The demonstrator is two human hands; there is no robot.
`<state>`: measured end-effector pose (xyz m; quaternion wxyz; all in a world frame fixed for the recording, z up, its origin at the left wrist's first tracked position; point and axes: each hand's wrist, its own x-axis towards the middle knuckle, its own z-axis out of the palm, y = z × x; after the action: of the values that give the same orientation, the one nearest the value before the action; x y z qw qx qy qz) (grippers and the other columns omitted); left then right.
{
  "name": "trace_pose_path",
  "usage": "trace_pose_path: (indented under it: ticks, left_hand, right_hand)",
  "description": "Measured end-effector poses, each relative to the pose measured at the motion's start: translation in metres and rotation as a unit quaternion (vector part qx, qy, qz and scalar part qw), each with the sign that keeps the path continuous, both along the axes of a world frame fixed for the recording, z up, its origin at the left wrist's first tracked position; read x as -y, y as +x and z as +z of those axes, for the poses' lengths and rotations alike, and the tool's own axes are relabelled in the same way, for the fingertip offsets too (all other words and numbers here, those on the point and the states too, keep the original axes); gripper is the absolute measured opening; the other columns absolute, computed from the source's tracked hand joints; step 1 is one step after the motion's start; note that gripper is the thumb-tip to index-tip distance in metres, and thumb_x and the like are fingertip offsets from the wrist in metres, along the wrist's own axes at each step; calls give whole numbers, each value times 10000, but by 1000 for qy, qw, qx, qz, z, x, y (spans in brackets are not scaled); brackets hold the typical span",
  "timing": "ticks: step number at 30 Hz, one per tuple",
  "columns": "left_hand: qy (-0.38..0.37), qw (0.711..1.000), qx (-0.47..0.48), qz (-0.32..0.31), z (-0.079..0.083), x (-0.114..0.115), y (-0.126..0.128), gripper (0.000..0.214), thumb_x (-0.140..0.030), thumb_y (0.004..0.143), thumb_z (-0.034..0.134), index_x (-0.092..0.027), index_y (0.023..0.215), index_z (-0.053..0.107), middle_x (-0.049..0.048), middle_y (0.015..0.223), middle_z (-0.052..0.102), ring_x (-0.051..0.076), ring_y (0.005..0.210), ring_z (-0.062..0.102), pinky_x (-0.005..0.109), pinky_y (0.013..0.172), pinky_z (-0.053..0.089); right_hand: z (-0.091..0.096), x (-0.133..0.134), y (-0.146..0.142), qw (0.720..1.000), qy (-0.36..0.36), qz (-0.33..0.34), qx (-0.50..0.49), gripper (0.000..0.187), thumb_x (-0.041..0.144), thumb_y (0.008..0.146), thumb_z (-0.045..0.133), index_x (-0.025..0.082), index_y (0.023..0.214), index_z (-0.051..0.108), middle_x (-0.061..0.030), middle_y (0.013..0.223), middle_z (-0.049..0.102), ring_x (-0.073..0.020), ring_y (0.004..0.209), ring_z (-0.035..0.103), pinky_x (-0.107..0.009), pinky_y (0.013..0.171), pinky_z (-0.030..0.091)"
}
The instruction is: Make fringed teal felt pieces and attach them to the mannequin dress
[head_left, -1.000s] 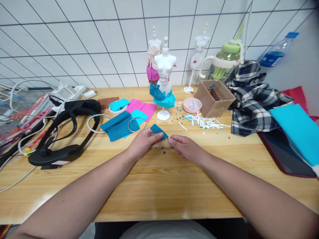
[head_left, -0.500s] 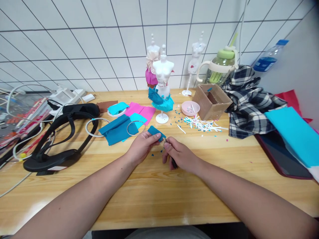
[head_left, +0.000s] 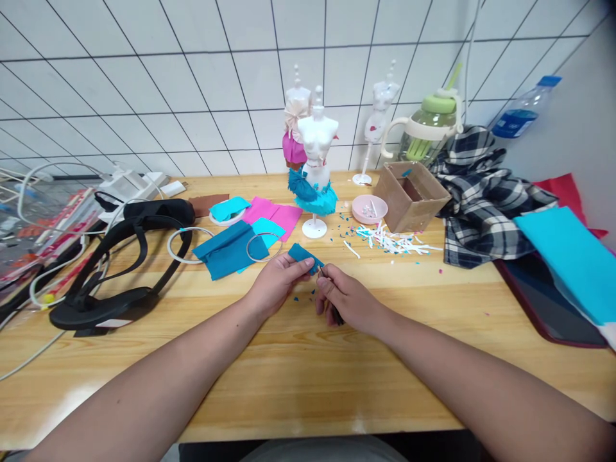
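Fingers closed, a left hand (head_left: 278, 281) pinches a blue strip (head_left: 301, 253) above the table (head_left: 308, 366), its right end apparently left free for the scissors (head_left: 339, 316) gripped in the curled fingers of the right hand (head_left: 350, 299). Blue scraps (head_left: 296, 299) lie below; a white mannequin (head_left: 318, 138) stands beyond.

The right hand (head_left: 353, 301) conceals most of the dark-handled tool (head_left: 339, 316); its exact type cannot be determined. The left hand (head_left: 275, 280) covers part of the dark blue strip (head_left: 299, 251). The front dress form (head_left: 317, 138) partly obscures the pink-skirted dress form (head_left: 294, 149). The cardboard box (head_left: 409, 206) hides the pitcher's (head_left: 424, 138) base. The turquoise sheet (head_left: 565, 256) is truncated—right edge. Pink bowl (head_left: 369, 219) contents—too small to identify.
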<state>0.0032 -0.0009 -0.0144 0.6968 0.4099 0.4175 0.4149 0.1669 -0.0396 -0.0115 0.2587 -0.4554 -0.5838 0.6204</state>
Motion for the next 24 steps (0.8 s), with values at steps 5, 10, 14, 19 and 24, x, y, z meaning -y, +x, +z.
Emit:
trace_pose_path:
  ticks: [5,10,14,19,24]
  left_hand:
    - [3,1000,3,-7,-1,0,-1,182,-309,687,784,-151,732,707,24,754,705,137,720,616,262,733,464]
    - [-12,1000,13,2,-3,-2,-2,171,-303,689,783,-156,751,720,30,783,722,135,736,628,249,724,474]
    - [-18,1000,18,14,-5,-3,-4,179,-299,684,786,-166,787,726,39,840,737,143,773,646,250,727,478]
    - [-1,1000,-2,-10,-8,-3,-4,172,-297,693,785,-164,785,727,23,791,732,128,743,638,240,722,473]
    - [12,999,-30,-42,-11,-4,-6,204,-320,707,775,-147,801,723,37,817,736,144,763,640,266,762,472]
  right_hand:
    - [0,-1,0,1000,6,2,11,226,454,964,336,236,949,393,51,682,605,-85,405,548,-183,385,394]
    - [-2,-1,7,999,-2,30,32,256,478,959,341,235,900,398,68,613,559,-80,369,493,-185,372,369]
    - [0,-3,15,994,48,-3,97,305,489,961,321,233,837,430,67,566,486,-90,416,453,-193,396,336]
    - [1,-7,18,986,106,-11,131,330,493,963,311,231,867,487,53,598,460,-109,511,446,-216,476,325]
    - [4,-7,18,988,92,-7,125,312,459,963,331,221,817,470,64,579,432,-107,528,416,-224,516,316]
